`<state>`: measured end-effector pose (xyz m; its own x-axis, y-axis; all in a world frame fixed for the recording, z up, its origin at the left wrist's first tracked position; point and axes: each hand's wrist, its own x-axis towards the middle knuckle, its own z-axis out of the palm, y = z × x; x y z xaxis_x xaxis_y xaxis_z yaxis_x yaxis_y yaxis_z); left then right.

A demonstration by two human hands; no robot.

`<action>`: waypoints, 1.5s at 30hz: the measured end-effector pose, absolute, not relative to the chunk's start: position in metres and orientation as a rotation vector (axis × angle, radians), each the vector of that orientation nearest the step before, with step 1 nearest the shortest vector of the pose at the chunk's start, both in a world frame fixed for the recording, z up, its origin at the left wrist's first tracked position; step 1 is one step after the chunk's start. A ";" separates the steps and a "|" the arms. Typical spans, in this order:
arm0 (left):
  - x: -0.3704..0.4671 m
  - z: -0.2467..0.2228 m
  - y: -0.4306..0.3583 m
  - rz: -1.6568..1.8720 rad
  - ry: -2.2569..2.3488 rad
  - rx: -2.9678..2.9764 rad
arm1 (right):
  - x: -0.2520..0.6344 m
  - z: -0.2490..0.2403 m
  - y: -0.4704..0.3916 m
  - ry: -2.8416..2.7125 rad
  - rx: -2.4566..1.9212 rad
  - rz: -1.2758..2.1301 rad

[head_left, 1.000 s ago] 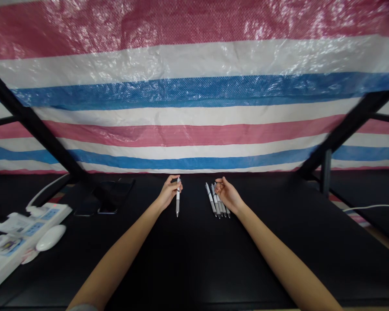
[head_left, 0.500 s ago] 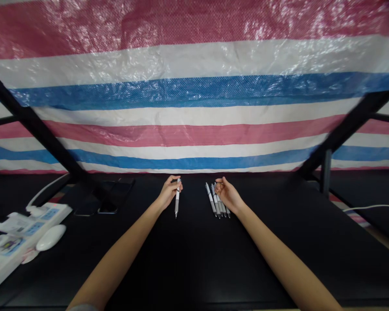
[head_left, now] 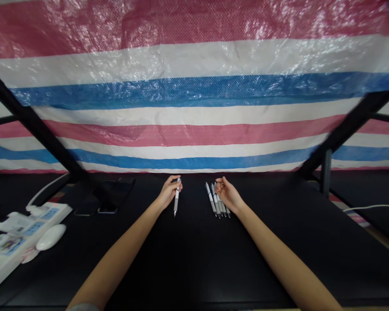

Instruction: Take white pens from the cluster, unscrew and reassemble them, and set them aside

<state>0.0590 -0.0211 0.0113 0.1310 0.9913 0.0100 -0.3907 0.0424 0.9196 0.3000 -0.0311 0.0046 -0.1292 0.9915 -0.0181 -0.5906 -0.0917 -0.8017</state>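
Note:
My left hand (head_left: 169, 191) pinches a white and grey pen (head_left: 176, 202) near its upper end, with the tip pointing down toward me. To the right, several similar pens (head_left: 218, 205) lie side by side on the black table (head_left: 194, 255). Over the upper part of those pens rests my right hand (head_left: 227, 194), its fingers curled; whether the fingertips grip any pen is hidden.
At the left are a white power strip (head_left: 35, 229) with plugs and a white mouse (head_left: 51, 237). Dark phones (head_left: 107, 203) lie behind my left forearm. Black slanted bars (head_left: 52, 142) flank both sides, before a striped sheet (head_left: 194, 99).
The pen in my left hand has tilted slightly, its tip shifting a little left and up. My right hand and the other pens look the same.

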 end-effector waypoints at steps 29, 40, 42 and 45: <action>0.066 -0.001 -0.025 1.312 1.335 1.656 | 0.297 0.009 -0.036 -0.820 -0.723 1.541; 0.067 0.000 -0.029 1.199 1.624 1.769 | 0.292 0.015 -0.046 -1.045 -0.772 1.423; 0.067 0.000 -0.029 1.193 1.623 1.795 | 0.293 0.016 -0.047 -1.092 -0.784 1.375; 0.067 0.001 -0.030 1.183 1.620 1.844 | 0.296 0.020 -0.050 -1.301 -0.896 1.153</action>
<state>0.0669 -0.0301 0.0010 -0.0376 0.9459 0.3221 0.5947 -0.2379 0.7680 0.2955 -0.0499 0.0196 -0.0866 0.9656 0.2451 -0.1270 0.2334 -0.9641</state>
